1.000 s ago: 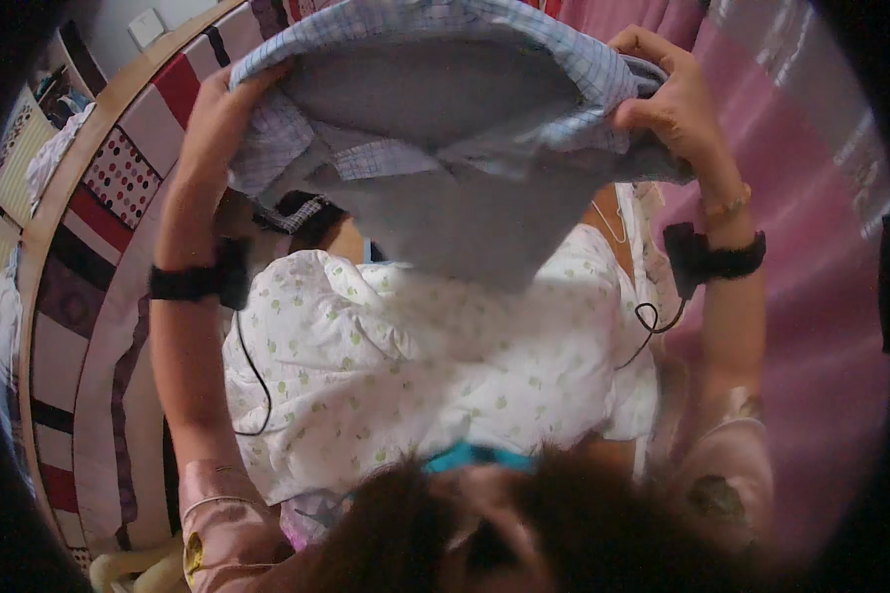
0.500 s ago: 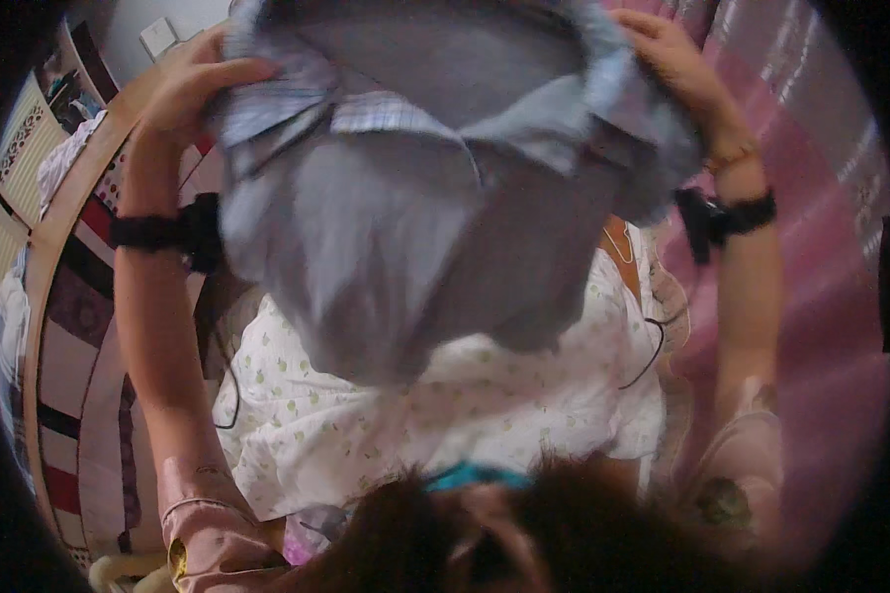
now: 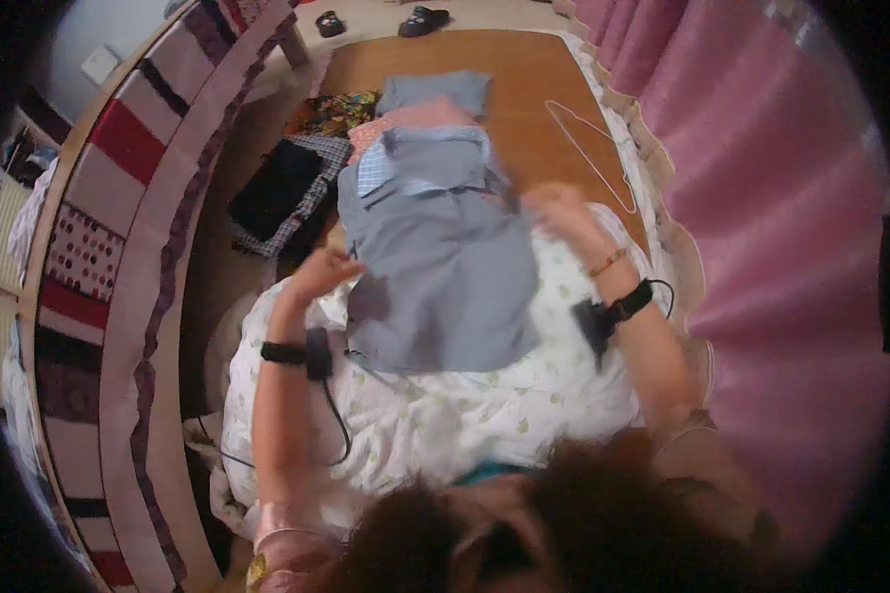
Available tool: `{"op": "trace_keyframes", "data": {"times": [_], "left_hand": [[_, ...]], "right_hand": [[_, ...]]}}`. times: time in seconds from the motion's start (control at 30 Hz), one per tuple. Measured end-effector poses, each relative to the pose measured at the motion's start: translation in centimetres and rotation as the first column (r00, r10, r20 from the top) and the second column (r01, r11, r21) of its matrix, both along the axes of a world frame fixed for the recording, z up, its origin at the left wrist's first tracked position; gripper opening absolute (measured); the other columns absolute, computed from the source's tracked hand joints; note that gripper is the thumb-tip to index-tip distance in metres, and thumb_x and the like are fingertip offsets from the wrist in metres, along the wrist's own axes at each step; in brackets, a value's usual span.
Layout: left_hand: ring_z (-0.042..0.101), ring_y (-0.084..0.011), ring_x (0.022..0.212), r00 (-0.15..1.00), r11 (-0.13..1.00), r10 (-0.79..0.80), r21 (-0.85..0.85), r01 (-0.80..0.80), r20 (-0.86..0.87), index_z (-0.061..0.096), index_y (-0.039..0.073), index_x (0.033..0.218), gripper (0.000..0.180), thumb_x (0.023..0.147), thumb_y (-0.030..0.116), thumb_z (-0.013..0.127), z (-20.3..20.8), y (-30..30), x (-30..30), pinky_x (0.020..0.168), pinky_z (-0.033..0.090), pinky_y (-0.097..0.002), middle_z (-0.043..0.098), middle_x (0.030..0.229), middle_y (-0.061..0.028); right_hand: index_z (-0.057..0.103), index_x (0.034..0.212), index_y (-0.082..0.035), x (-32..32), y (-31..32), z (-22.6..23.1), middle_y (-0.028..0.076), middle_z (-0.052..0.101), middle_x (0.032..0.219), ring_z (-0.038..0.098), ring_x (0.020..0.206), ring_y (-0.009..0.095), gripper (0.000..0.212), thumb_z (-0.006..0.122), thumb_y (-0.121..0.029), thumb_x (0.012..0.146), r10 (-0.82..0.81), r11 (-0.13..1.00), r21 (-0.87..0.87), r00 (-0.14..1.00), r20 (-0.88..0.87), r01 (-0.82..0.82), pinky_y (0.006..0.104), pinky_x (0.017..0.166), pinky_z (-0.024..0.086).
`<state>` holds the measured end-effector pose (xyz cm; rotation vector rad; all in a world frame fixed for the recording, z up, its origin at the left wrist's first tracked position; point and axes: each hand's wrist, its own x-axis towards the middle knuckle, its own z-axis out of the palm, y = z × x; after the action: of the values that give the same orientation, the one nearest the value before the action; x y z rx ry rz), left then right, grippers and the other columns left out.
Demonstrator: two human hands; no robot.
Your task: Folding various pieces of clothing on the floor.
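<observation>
A person smooths a grey shirt [image 3: 435, 267] flat; left hand [image 3: 324, 272] pinches its edge, right hand [image 3: 564, 212] blurred, grip unclear; folding seems next.

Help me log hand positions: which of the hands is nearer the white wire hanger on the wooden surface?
Right. The right hand lies just below-left of the hanger; the left hand sits across the grey shirt, farther away.

A wire hanger [image 3: 591, 148] lies on the wooden floor [image 3: 524, 74] near pink curtains [image 3: 761, 198].
</observation>
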<state>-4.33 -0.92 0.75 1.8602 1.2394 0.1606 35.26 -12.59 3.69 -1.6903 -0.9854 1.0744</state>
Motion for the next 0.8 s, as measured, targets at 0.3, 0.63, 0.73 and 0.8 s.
{"op": "trace_keyframes", "data": {"times": [0.3, 0.63, 0.73, 0.8], "left_hand": [[0.064, -0.0179, 0.069, 0.975, 0.985, -0.027, -0.172, -0.012, -0.221, 0.07, -0.005, 0.096, 0.043, 0.078, 0.033, 0.08, -2.1, -2.0, 1.0, 0.063, 0.051, -0.0308, 0.069, 0.083, -0.0086], [0.061, -0.0185, 0.054, 0.961, 0.99, 0.02, -0.132, -0.058, -0.277, 0.065, -0.007, 0.077, 0.044, 0.066, 0.03, 0.086, -1.4, -1.8, 0.2, 0.047, 0.047, -0.0328, 0.063, 0.066, -0.01], [0.061, -0.0193, 0.054, 0.957, 0.988, 0.052, -0.124, -0.091, -0.286, 0.065, -0.006, 0.075, 0.045, 0.067, 0.033, 0.085, -1.6, -1.8, -0.1, 0.046, 0.047, -0.0333, 0.063, 0.065, -0.0107], [0.061, -0.0196, 0.053, 0.938, 0.981, 0.071, -0.146, -0.127, -0.339, 0.065, -0.006, 0.073, 0.045, 0.069, 0.034, 0.083, -0.8, -2.0, 0.3, 0.046, 0.047, -0.0333, 0.063, 0.064, -0.0109]], "right_hand": [[0.064, 0.095, 0.0, -3.7, -2.6, -7.8, 0.011, 0.07, 0.084, 0.067, 0.068, 0.018, 0.026, 0.066, -0.024, 0.084, 0.0, 0.996, -0.091, 0.977, 0.215, 0.02, 0.031, 0.066, 0.053], [0.052, 0.115, 0.009, -2.3, -1.5, -8.7, 0.018, 0.067, 0.091, 0.068, 0.062, 0.02, 0.045, 0.066, -0.022, 0.085, -0.063, 0.989, -0.122, 0.991, 0.121, 0.078, 0.0302, 0.059, 0.053], [0.051, 0.117, 0.009, -3.4, -1.6, -7.6, 0.019, 0.066, 0.092, 0.068, 0.062, 0.02, 0.046, 0.065, -0.021, 0.086, -0.125, 0.983, -0.124, 0.989, 0.082, 0.134, 0.03, 0.058, 0.053], [0.052, 0.119, 0.008, -3.7, -1.7, -7.1, 0.017, 0.067, 0.089, 0.068, 0.061, 0.019, 0.048, 0.066, -0.022, 0.086, -0.131, 0.982, -0.131, 0.991, 0.036, 0.135, 0.0285, 0.056, 0.052]]}}
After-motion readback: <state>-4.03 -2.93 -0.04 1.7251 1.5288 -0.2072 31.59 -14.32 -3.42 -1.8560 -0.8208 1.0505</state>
